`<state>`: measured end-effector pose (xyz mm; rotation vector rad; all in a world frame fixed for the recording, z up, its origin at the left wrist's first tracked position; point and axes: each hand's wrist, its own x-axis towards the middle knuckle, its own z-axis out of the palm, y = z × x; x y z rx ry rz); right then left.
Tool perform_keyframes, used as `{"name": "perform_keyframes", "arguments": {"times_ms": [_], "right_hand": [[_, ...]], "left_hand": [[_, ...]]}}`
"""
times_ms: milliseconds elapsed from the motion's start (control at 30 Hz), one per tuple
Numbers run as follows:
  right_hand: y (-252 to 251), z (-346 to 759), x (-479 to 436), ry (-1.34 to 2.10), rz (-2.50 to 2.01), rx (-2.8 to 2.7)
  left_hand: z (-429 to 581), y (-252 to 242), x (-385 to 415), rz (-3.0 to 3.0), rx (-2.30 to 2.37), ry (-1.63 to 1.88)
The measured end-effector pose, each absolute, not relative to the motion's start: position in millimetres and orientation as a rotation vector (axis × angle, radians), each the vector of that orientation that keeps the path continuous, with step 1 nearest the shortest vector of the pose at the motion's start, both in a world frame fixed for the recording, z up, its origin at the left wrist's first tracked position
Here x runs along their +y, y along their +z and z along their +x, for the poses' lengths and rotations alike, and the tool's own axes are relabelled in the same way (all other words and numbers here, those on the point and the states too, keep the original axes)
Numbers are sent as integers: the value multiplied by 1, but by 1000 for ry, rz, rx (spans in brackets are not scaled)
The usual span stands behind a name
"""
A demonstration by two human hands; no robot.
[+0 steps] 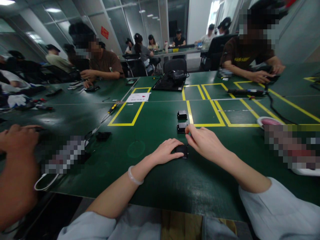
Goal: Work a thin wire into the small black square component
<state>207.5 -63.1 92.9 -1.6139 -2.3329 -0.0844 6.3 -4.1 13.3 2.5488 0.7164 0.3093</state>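
Note:
My left hand (pixel 167 151) lies on the green table (pixel 155 180), its fingers closed over a small black block (pixel 183 150). My right hand (pixel 205 141) is just to its right, its fingertips touching a second black block (pixel 181 127). A third black block (pixel 182 115) sits a little farther away, beside a yellow tape line. The three blocks form a short row running away from me.
A co-worker's hand (pixel 18 136) rests at the left edge by a small black part (pixel 103 135). A screwdriver (pixel 111 109) and a white paper (pixel 138 97) lie ahead left. A black tray (pixel 170 81) stands beyond; a pink-rimmed bowl (pixel 268 121) and a cable (pixel 275 108) sit right. People sit around.

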Motion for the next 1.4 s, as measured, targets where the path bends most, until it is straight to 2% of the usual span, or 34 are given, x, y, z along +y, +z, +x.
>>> {"name": "perform_keyframes", "arguments": {"times_ms": [1400], "right_hand": [[88, 211, -60, -136, -1599, -2321]], "left_hand": [[7, 14, -4, 2526, 721, 300]]}}
